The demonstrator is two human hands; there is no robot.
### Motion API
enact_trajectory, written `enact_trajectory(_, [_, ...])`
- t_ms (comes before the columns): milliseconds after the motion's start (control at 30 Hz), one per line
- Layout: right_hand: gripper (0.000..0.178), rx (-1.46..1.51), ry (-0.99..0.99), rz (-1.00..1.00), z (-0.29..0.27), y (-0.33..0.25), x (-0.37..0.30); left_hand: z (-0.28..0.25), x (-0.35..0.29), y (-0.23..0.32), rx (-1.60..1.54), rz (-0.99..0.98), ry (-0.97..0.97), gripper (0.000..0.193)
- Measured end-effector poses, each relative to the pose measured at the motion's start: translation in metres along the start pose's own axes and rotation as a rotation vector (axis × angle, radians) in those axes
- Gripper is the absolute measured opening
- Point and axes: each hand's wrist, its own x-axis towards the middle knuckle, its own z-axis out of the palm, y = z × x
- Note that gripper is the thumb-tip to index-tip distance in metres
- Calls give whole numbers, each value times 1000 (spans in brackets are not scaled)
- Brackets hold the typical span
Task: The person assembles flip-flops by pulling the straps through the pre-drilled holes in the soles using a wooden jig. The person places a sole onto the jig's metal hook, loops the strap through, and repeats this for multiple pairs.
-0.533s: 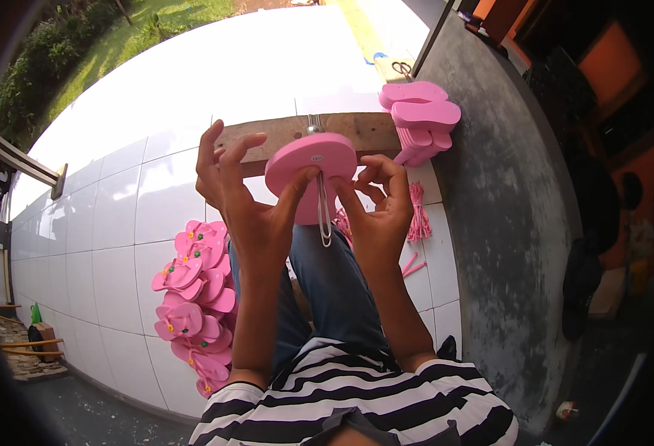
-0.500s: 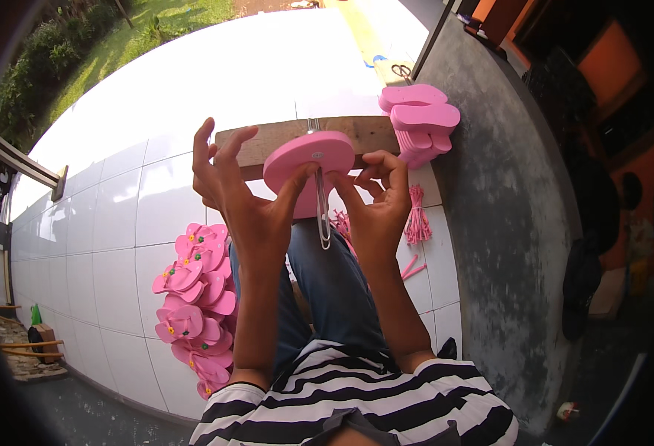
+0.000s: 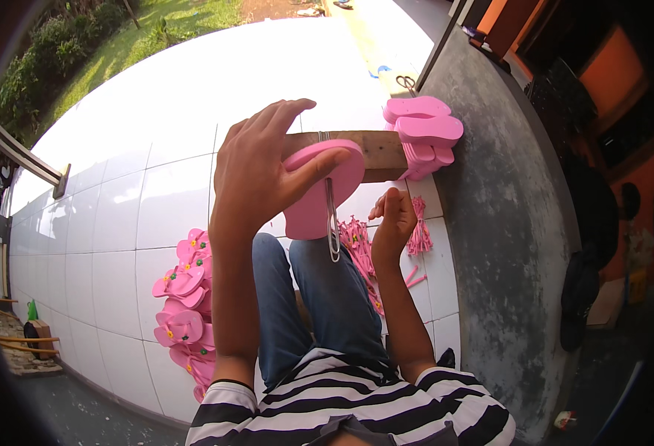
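We hold the pink foam sandal sole (image 3: pixel 319 189) against the wooden block (image 3: pixel 375 152), our left hand (image 3: pixel 256 175) spread wide over it, thumb on its rim; our right hand (image 3: pixel 394 223) is curled shut beside the metal wire tool (image 3: pixel 332 223), though we cannot tell what it grips. The sole looks light, soft and bendable, best gripped at its edges.

White tiled floor (image 3: pixel 118 193) carries: wooden block (image 3: pixel 382 152), stack of pink soles (image 3: pixel 423 134), finished pink sandals (image 3: pixel 185 305), loose pink straps (image 3: pixel 420 238).
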Motion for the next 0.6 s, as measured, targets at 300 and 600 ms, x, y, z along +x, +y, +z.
enact_trajectory(300, [71, -1344, 114, -102, -97, 128, 208, 12, 6, 2, 63, -121, -143, 56])
enact_trajectory(600, [77, -1780, -327, 31, -99, 141, 278, 10, 1, -4, 71, -125, -98, 70])
